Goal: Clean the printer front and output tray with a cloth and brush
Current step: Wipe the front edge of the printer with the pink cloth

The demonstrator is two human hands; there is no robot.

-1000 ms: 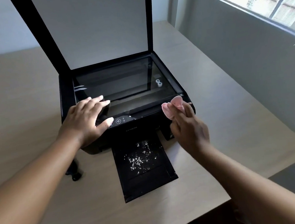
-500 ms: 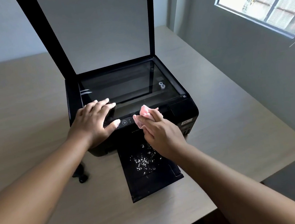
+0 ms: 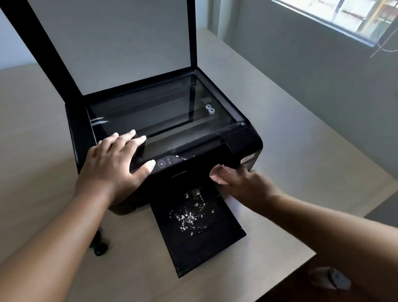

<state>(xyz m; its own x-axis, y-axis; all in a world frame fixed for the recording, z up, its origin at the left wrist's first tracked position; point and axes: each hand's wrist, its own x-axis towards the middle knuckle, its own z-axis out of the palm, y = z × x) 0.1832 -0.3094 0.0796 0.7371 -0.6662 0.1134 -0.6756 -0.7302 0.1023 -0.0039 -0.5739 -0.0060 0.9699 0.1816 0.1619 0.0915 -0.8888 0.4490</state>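
The black printer stands on a light wooden table with its scanner lid raised. My left hand lies flat on the front left corner of the scanner glass, thumb beside the control panel. My right hand is curled against the printer's front face, right of the output slot. Only a small pinkish edge of the pink cloth shows at its fingertips. The output tray sticks out toward me, with white crumbs scattered on it.
A small black object lies on the table left of the tray, partly under my left forearm. The table's right edge runs close to a grey wall with a window. A grey thing lies on the floor at lower right.
My right hand slid with the pink cloth from the control panel down and to the right, onto the front face. The cloth is now mostly hidden. My left hand stayed put.
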